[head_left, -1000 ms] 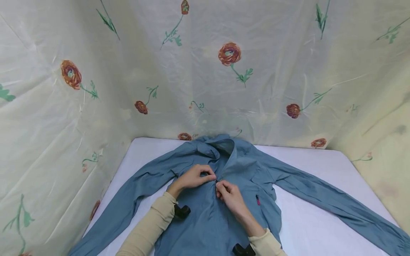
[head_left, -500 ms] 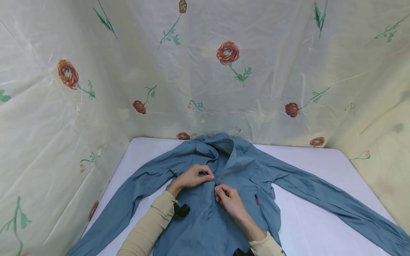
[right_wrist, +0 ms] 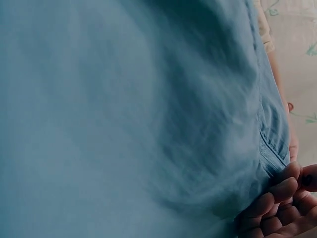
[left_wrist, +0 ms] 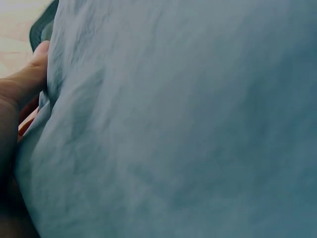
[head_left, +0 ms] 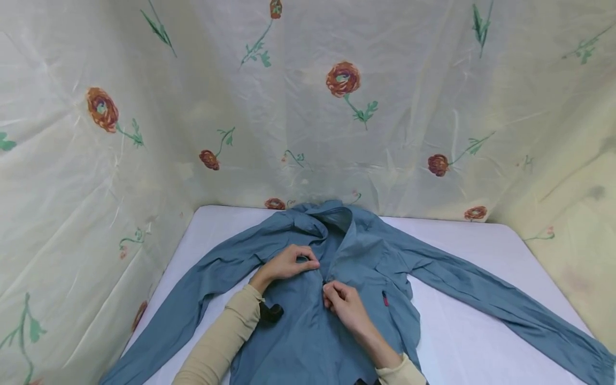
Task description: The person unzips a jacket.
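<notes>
A blue long-sleeved jacket [head_left: 303, 342] lies front up with its collar at the far side and its neck open. My left hand [head_left: 290, 262] pinches the front edge of the jacket beside the opening, thumb and forefinger meeting there. Just below and to the right, my right hand [head_left: 344, 303] has its fingers curled at the zipper [head_left: 324, 283], where the two front edges meet; the pull itself is hidden by the fingers. In the right wrist view, zipper tape [right_wrist: 271, 157] runs up to the fingertips. Jacket cloth [left_wrist: 163, 119] fills most of the left wrist view.
The jacket's sleeves spread out to both sides over a white table [head_left: 462, 331]. A small red tag [head_left: 385, 299] marks the chest pocket. Flower-patterned curtains [head_left: 308, 107] close off the back and sides.
My right hand has slid a little down the jacket front, away from the left hand, and the neck opening now reaches lower. The left hand keeps its pinch, almost still.
</notes>
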Available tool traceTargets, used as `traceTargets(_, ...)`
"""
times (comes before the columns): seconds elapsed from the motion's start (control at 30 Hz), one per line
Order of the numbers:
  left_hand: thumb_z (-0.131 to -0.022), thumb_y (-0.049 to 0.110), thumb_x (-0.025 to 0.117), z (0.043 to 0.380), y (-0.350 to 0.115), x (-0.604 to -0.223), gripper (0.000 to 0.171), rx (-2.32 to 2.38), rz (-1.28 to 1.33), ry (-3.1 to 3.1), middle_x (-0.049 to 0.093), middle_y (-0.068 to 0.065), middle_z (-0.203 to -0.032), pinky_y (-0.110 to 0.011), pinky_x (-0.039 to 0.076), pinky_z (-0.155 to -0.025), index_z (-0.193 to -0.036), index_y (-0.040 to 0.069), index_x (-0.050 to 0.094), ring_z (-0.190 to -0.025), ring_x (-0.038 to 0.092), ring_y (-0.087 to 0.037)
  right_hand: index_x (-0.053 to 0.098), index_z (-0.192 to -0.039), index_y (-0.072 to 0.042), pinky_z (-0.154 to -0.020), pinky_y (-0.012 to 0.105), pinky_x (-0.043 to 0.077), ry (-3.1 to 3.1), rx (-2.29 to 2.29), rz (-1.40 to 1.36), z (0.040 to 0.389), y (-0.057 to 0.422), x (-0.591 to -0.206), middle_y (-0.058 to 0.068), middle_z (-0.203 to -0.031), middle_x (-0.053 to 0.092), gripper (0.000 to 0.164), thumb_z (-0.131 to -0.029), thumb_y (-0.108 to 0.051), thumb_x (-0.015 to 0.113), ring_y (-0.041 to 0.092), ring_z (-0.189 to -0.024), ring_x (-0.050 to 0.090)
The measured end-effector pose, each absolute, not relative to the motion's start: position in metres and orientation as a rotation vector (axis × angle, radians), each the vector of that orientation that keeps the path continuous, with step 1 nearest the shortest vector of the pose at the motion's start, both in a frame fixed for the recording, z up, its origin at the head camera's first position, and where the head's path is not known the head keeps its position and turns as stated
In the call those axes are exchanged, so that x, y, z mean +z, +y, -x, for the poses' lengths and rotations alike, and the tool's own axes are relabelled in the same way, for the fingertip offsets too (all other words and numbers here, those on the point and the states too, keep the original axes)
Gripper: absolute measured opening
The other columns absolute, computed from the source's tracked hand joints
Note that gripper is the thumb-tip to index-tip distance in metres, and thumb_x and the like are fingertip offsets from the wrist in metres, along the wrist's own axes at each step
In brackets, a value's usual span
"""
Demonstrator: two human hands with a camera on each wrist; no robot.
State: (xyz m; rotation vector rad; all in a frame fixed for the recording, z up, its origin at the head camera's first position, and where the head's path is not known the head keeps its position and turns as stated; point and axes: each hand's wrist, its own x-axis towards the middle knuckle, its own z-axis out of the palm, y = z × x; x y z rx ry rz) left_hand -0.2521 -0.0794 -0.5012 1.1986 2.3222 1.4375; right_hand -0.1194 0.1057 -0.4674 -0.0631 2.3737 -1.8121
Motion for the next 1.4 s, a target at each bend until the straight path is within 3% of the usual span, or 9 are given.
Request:
traceTargets(0.17, -0.092, 0.023, 0.061, 0.255, -0.081, -0.504, 0.013, 1.404, -1.196, 2.362, 0.068, 0.000, -0.091, -0.025, 0.047, -0.077, -0.092, 0.016, 0.072, -0.084, 0.061, -0.009, 0.058, -0.082, 0.001, -0.054, 0.025, 0.039, 2.354, -1.802, 0.065, 0.122, 0.110, -0.487, 0.007, -0.068, 0.054, 0.034, -0.100, -0.025, 0.047, 0.010, -0.053, 0.042)
traceTargets(0.8, -0.093, 0.023, 0.061, 0.263, -0.087, -0.502, 0.014, 1.428, -1.175, 2.397, 0.067, -0.001, -0.090, -0.024, 0.047, -0.076, -0.093, 0.014, 0.072, -0.081, 0.059, -0.009, 0.058, -0.081, -0.001, -0.055, 0.025, 0.041, 2.330, -1.848, 0.070, 0.117, 0.110, -0.484, 0.006, -0.068, 0.054, 0.031, -0.100, -0.024, 0.049, 0.009, -0.055, 0.044)
traceTargets(0.93, -0.092, 0.022, 0.061, 0.264, -0.088, -0.505, 0.013, 1.409, -1.192, 2.419, 0.067, -0.001, -0.090, -0.030, 0.049, -0.079, -0.093, 0.014, 0.072, -0.082, 0.060, -0.010, 0.058, -0.082, 0.000, -0.055, 0.025, 0.041, 2.308, -1.841, 0.049, 0.114, 0.110, -0.484, 0.008, -0.069, 0.053, 0.032, -0.100, -0.025, 0.048, 0.010, -0.054, 0.043)
traceTargets(0.97, -0.092, 0.021, 0.062, 0.263, -0.087, -0.504, 0.012, 1.380, -1.197, 2.447, 0.067, -0.001, -0.090, -0.032, 0.048, -0.085, -0.092, 0.014, 0.072, -0.083, 0.061, -0.011, 0.058, -0.082, 0.001, -0.055, 0.026, 0.041, 2.309, -1.839, 0.052, 0.113, 0.110, -0.484, 0.008, -0.069, 0.053, 0.033, -0.100, -0.026, 0.049, 0.009, -0.054, 0.042)
traceTargets(1.07, -0.092, 0.023, 0.062, 0.253, -0.082, -0.497, 0.011, 1.162, -1.259, 2.584, 0.065, -0.001, -0.099, -0.044, 0.037, -0.105, -0.091, 0.017, 0.071, -0.097, 0.060, -0.014, 0.057, -0.083, 0.002, -0.054, 0.026, 0.041, 2.301, -1.833, 0.061, 0.112, 0.110, -0.486, 0.007, -0.069, 0.053, 0.034, -0.100, -0.027, 0.049, 0.009, -0.053, 0.042)
traceTargets(1.17, -0.094, 0.030, 0.058, 0.232, -0.074, -0.488, 0.016, 0.863, -1.380, 2.700, 0.062, 0.000, -0.114, -0.052, 0.017, -0.116, -0.099, 0.020, 0.070, -0.113, 0.056, -0.015, 0.057, -0.084, 0.002, -0.053, 0.027, 0.041, 2.296, -1.819, 0.049, 0.111, 0.111, -0.489, 0.005, -0.068, 0.053, 0.035, -0.099, -0.028, 0.048, 0.009, -0.053, 0.042)
traceTargets(1.3, -0.097, 0.039, 0.050, 0.204, -0.067, -0.480, 0.030, 0.613, -1.557, 2.778, 0.057, 0.001, -0.131, -0.048, 0.014, -0.118, -0.115, 0.021, 0.066, -0.127, 0.049, -0.014, 0.058, -0.085, 0.001, -0.053, 0.025, 0.041, 2.289, -1.828, 0.022, 0.111, 0.111, -0.492, 0.004, -0.068, 0.053, 0.034, -0.100, -0.028, 0.048, 0.008, -0.053, 0.042)
traceTargets(1.4, -0.099, 0.038, 0.047, 0.193, -0.067, -0.480, 0.030, 0.584, -1.624, 2.817, 0.058, 0.002, -0.131, -0.045, 0.015, -0.119, -0.114, 0.020, 0.066, -0.130, 0.047, -0.013, 0.058, -0.085, 0.001, -0.053, 0.024, 0.040, 2.307, -1.848, 0.022, 0.113, 0.112, -0.491, 0.005, -0.068, 0.054, 0.034, -0.099, -0.029, 0.049, 0.008, -0.052, 0.042)
